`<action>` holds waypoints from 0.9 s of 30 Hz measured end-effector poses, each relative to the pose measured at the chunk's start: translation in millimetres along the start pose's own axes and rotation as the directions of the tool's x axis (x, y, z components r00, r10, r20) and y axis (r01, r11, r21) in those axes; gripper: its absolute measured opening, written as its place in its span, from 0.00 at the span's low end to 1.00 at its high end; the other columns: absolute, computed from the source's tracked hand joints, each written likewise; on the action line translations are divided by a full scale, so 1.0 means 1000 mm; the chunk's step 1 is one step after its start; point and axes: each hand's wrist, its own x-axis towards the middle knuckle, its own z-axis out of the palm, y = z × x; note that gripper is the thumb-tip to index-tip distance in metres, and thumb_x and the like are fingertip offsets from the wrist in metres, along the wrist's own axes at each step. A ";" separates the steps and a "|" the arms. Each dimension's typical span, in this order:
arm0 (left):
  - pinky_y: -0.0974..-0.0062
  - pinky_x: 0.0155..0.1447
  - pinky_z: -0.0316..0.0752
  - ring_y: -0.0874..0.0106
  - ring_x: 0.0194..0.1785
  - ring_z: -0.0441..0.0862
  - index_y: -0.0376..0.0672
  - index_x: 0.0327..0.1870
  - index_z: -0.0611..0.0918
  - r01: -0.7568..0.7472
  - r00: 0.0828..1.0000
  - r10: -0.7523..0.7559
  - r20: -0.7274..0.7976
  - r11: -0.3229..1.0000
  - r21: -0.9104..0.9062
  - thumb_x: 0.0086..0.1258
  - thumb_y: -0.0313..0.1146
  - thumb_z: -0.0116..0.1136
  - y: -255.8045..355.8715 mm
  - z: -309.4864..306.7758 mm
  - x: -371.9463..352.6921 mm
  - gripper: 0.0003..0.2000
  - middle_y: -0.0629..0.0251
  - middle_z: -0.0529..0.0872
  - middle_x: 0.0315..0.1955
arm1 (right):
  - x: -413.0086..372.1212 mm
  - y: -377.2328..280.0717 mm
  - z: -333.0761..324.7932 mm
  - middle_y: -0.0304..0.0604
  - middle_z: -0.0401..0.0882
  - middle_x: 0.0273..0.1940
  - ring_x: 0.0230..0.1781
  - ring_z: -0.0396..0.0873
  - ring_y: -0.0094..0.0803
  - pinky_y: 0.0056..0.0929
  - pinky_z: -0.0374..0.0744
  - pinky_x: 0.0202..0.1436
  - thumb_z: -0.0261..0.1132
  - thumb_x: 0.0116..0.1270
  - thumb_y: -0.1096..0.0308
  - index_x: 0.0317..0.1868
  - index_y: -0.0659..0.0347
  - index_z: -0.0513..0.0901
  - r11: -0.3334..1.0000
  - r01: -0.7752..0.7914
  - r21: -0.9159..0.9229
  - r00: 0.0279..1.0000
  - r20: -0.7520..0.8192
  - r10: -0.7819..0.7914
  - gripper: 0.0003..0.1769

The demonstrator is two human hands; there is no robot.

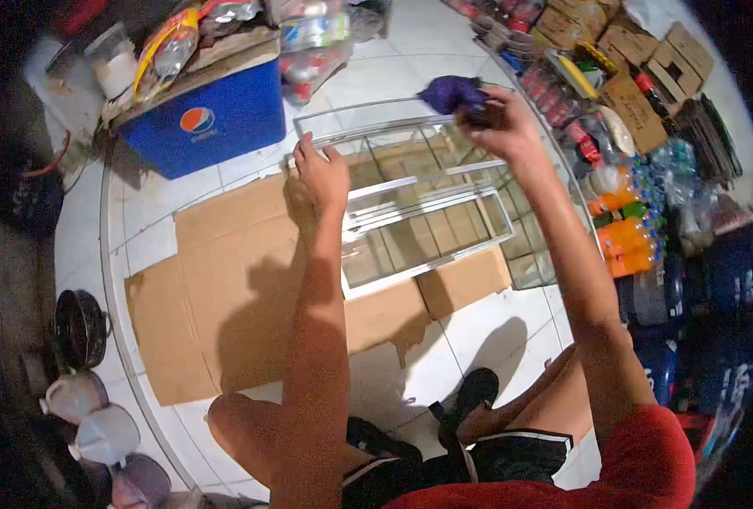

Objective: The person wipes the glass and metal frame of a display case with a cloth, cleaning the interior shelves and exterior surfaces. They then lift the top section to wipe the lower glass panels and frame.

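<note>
A glass display case with an aluminium frame (pixel 431 216) lies on flattened brown cardboard (pixel 232 297) on the white tiled floor. My left hand (pixel 321 174) rests on the case's near left corner, fingers curled over the frame edge. My right hand (pixel 499 119) is raised over the far top edge of the case and grips a purple cloth (pixel 453 92), which is bunched against the glass. My knees and black shoes show at the bottom of the view.
A blue Pepsi cooler (pixel 211 119) piled with bottles stands at the back left. Cardboard boxes (pixel 639 59) and rows of soda bottles (pixel 627 233) line the right side. Pots and jugs (pixel 83 373) sit at the left, beside a curved metal rail.
</note>
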 end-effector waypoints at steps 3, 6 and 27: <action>0.56 0.59 0.69 0.51 0.60 0.69 0.43 0.62 0.67 -0.039 0.995 0.023 0.101 0.987 0.154 0.65 0.38 0.48 0.009 -0.006 -0.004 0.23 0.50 0.68 0.59 | -0.020 -0.059 -0.036 0.52 0.76 0.41 0.37 0.74 0.45 0.47 0.79 0.42 0.58 0.56 0.73 0.38 0.67 0.73 0.717 -0.123 0.687 0.954 -0.116 0.275 0.09; 0.54 0.59 0.68 0.47 0.59 0.68 0.43 0.63 0.64 -0.059 0.982 0.010 0.187 0.964 0.260 0.62 0.37 0.51 0.006 -0.003 -0.001 0.27 0.46 0.65 0.58 | -0.021 -0.053 -0.072 0.53 0.76 0.39 0.37 0.75 0.45 0.47 0.78 0.41 0.56 0.57 0.73 0.40 0.68 0.73 0.612 -0.022 0.791 0.951 -0.172 0.256 0.11; 0.63 0.59 0.68 0.54 0.54 0.74 0.40 0.56 0.75 -0.231 0.973 0.224 0.062 0.902 0.365 0.57 0.38 0.61 -0.016 0.037 0.008 0.24 0.48 0.76 0.49 | 0.101 0.127 -0.075 0.56 0.80 0.45 0.47 0.77 0.52 0.40 0.74 0.53 0.63 0.50 0.66 0.51 0.59 0.80 0.409 0.572 -0.711 0.775 0.632 0.015 0.24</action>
